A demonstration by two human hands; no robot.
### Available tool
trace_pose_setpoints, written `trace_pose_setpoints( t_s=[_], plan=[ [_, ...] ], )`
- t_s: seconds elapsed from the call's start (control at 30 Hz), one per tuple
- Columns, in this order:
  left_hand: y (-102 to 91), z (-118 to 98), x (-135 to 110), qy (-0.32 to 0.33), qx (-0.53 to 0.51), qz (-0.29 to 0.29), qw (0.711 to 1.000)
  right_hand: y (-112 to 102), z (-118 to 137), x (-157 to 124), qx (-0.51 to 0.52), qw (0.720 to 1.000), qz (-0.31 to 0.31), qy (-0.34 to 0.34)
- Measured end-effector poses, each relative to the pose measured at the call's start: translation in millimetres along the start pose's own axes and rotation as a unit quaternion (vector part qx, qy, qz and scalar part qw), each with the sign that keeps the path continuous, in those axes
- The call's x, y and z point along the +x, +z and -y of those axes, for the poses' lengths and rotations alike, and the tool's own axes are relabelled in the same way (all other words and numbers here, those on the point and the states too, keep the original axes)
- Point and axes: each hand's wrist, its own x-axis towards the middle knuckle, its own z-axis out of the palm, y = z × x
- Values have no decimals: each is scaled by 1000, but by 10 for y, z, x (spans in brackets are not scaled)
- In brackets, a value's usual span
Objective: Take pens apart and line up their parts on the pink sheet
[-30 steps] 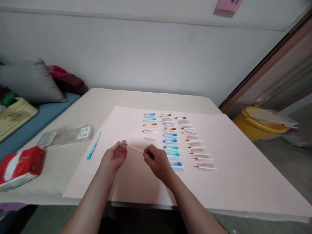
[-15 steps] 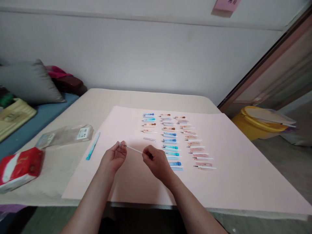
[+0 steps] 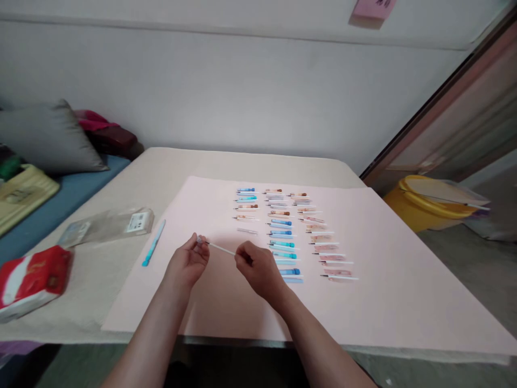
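Note:
Both hands hold one thin white stick (image 3: 221, 248) just above a pink sheet (image 3: 388, 253). My left hand (image 3: 186, 264) pinches its left end, where a small clear cap sits over a dark tip. At the stick's right end, my right hand (image 3: 256, 270) grips it with closed fingers. To the right of the hands lie three columns of several small sticks with blue, brown and pink caps (image 3: 283, 233). A single pale cap (image 3: 247, 230) lies apart, just beyond the hands.
A blue pen-like tool (image 3: 154, 242) lies at the sheet's left edge. Left of it are a clear plastic packet (image 3: 107, 224) and a red tissue pack (image 3: 32, 278). A grey pillow (image 3: 52, 136) is far left. A yellow basin (image 3: 428, 205) stands off the table at right.
Both hands and the stick stay almost still. The view has shifted very slightly.

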Motion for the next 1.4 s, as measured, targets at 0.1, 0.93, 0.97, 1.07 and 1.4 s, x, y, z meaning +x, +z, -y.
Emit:
trace_pose_setpoints(
  t_s=[0.1,0.93,0.97,1.07,1.4],
  plan=[
    [12,6,-17,21,24,1,999,9,-14,-1,-9,1000,-1,3],
    [6,110,-38,103,131,-17,986,179,51,-99,-204,977,16,-51],
    [14,115,-48,109,135,-16,985,191,55,-104,-208,976,20,-53],
    [39,172,-94,113,145,5,983,234,51,-117,-216,974,33,-58],
    [13,393,-135,13,144,48,988,266,-55,-94,-131,989,39,-47]
  ],
)
